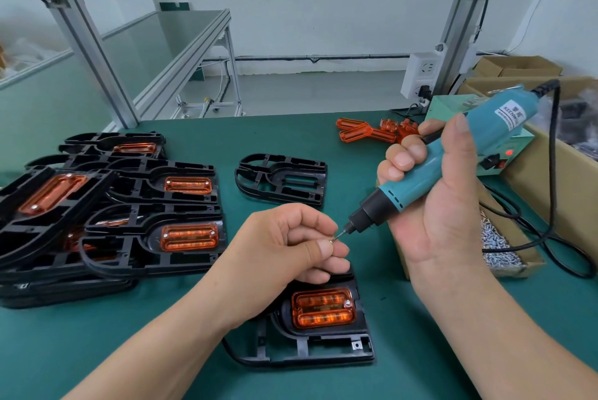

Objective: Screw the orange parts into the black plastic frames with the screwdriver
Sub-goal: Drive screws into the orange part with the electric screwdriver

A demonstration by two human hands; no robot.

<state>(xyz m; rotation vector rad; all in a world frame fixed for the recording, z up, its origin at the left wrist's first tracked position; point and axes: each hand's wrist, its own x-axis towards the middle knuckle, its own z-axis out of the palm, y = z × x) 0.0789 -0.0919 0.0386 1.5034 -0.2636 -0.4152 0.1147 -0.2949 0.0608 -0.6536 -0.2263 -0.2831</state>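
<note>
Pinching a screw [331,240] above the orange part [323,308], left fingers [323,249] meet the screwdriver [394,195] gripped by right fingers [403,160].

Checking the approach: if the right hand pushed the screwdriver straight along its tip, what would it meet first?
Probably the screw pinched by the left hand, at the tip of the screwdriver in the right hand; depth is unclear.

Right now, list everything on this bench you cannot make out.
Head view only:
- Screw in the left hand: too small to tell its type.
- Near black frame: top end hidden under that hand.
- Screwdriver label: small print blurred.
- Stacked frames: lower ones covered, cut off by left edge.
- Screw box: partly behind the right hand.
</note>
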